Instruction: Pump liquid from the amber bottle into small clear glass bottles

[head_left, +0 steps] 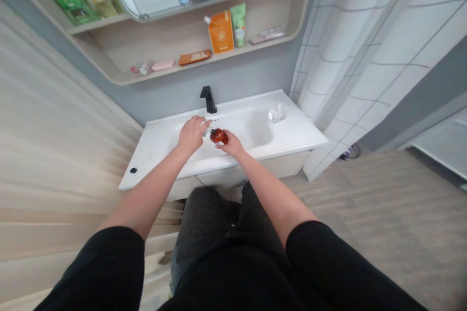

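Over the white sink basin [255, 129], my right hand [232, 145] is closed around a small amber bottle [218, 136], held tilted with its dark neck toward the left. My left hand [192, 134] is curled beside the bottle's neck, its fingers on a small clear, glass-like object [206, 129]. Most of that object is hidden by the fingers, so its exact kind cannot be made out. Bottle neck and clear object are close together; whether they touch is unclear. A small black cap-like piece [133, 170] lies on the left end of the countertop.
Behind my hands stands a black faucet [208, 99]. Crumpled clear plastic [277, 113] lies at the basin's right. A wall shelf [168, 43] above holds an orange pouch [221, 32], a green tube [238, 24] and several small items. Curtains hang left and right.
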The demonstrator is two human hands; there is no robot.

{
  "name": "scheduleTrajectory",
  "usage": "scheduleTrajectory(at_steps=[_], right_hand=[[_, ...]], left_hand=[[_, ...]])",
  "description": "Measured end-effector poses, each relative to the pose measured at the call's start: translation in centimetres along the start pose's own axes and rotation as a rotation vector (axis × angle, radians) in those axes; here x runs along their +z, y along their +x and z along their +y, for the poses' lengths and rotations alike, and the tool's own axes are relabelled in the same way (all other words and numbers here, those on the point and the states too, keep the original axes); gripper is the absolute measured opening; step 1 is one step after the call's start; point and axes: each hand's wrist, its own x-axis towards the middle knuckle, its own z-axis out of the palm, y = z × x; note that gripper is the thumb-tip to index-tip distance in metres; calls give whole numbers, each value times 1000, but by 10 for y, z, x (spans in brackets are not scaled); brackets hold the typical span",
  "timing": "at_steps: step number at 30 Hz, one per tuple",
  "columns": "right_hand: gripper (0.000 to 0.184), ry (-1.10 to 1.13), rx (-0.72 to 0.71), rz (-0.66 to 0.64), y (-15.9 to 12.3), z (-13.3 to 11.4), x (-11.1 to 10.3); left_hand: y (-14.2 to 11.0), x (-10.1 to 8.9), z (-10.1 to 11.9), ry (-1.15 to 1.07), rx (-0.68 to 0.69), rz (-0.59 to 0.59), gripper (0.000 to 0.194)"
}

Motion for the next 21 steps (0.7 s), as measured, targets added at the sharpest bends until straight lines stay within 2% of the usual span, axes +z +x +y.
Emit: scheduleTrajectory(at_steps=[11,21], right_hand=[[80,33,-11,3,-1,-6,-2],[83,26,-25,3,-1,-1,2]], left_hand=[[5,-9,2,9,21,-29,71],[4,-15,1,44,54,-44,68]])
